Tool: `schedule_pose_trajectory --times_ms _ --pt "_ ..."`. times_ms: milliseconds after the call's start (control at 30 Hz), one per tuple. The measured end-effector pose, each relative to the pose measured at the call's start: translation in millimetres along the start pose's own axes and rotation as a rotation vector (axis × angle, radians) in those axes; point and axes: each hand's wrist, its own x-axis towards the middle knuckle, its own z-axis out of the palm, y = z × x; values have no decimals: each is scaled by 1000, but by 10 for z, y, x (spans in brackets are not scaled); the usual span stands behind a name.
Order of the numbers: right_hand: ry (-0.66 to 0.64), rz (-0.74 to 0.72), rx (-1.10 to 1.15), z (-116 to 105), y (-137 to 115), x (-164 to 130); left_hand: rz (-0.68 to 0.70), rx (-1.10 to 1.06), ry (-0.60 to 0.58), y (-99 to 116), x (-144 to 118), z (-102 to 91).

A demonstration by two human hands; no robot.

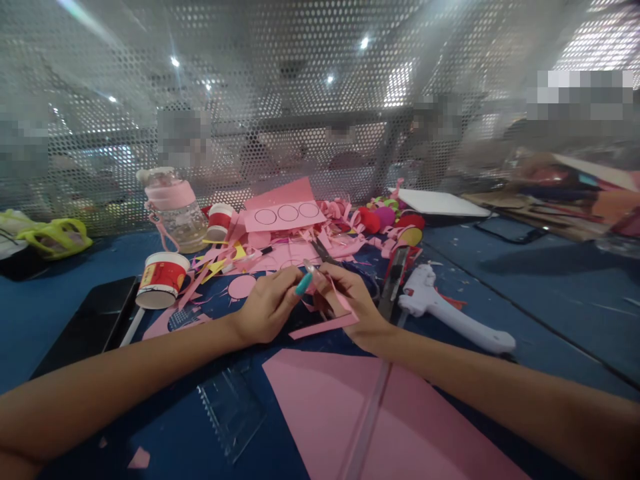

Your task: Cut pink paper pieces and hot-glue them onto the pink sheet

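My two hands meet above the table's middle. My right hand [357, 303] is closed around a bent pink paper strip [325, 327], which hangs below its fingers. Thumb and fingers of my left hand [267, 303] are pinched together beside it, with a teal fingernail-like tip [303, 283] showing. What lies between those left fingers is hidden. Just beyond the hands, a dark blade-like tool [323, 252] rests against pink scraps. A large pink paper sheet [320, 407] lies in front of me, under a clear glue-stick-like rod [367, 427]. A cut pink circle [242, 287] is left of my hands.
A white glue gun [450, 313] and a dark cutter-like tool [393, 283] lie at right. Paper cups [163, 280], a bottle [173, 210] and a black phone [87, 327] stand or lie at left. Behind are pink paper with drawn circles [287, 215] and a perforated screen [300, 87].
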Motion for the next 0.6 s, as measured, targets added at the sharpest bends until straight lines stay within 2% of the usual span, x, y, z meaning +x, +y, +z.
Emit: schedule_pose_trajectory --times_ms 133,300,600 --pt "3 -18 -81 -5 4 -4 -134 -42 18 59 12 21" --pt "-3 -28 -83 -21 18 5 -101 28 85 39 20 44" --pt "-4 -35 -109 -18 -23 4 -109 55 83 35 25 32"
